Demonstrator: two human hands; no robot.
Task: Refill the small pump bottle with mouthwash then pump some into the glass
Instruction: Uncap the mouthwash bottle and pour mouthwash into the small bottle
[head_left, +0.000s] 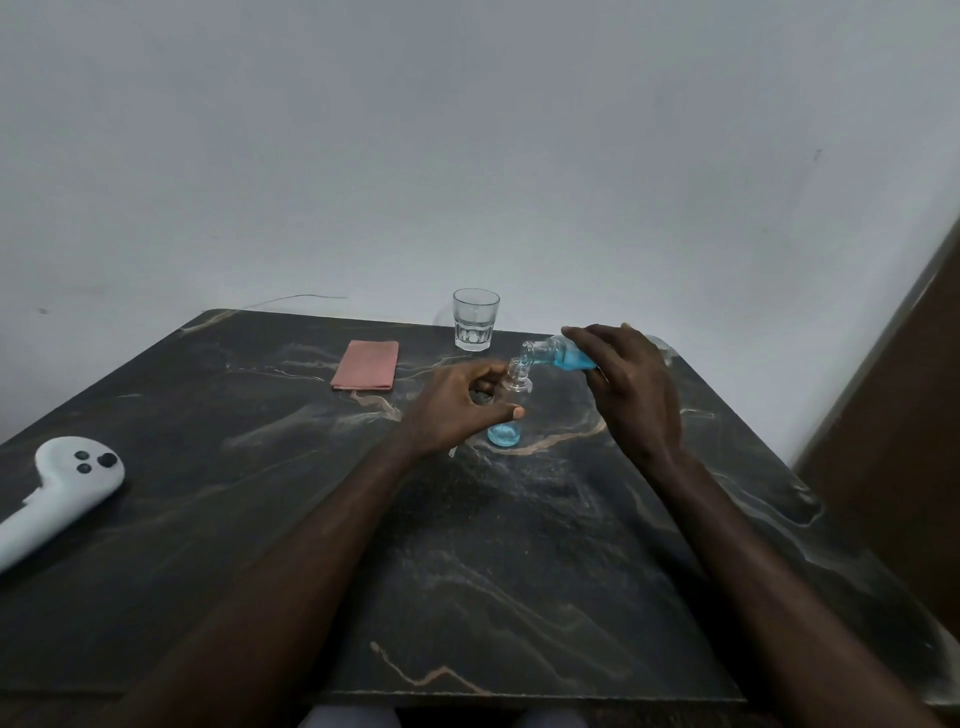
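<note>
A small clear bottle (506, 430) stands upright on the dark marble table (467, 545), its pump top off and a little blue liquid at its bottom. My left hand (457, 402) grips it around the middle. My right hand (628, 384) holds a clear mouthwash bottle (553, 356) tipped nearly flat, its open mouth just above the small bottle's neck, with blue liquid inside. An empty drinking glass (475, 319) stands behind them near the table's far edge. The pump top is not visible.
A folded pink cloth (367, 372) lies left of the glass. A white handheld controller (57, 493) rests at the table's left edge. A white wall stands behind the table and a brown wooden panel (893, 441) at the right.
</note>
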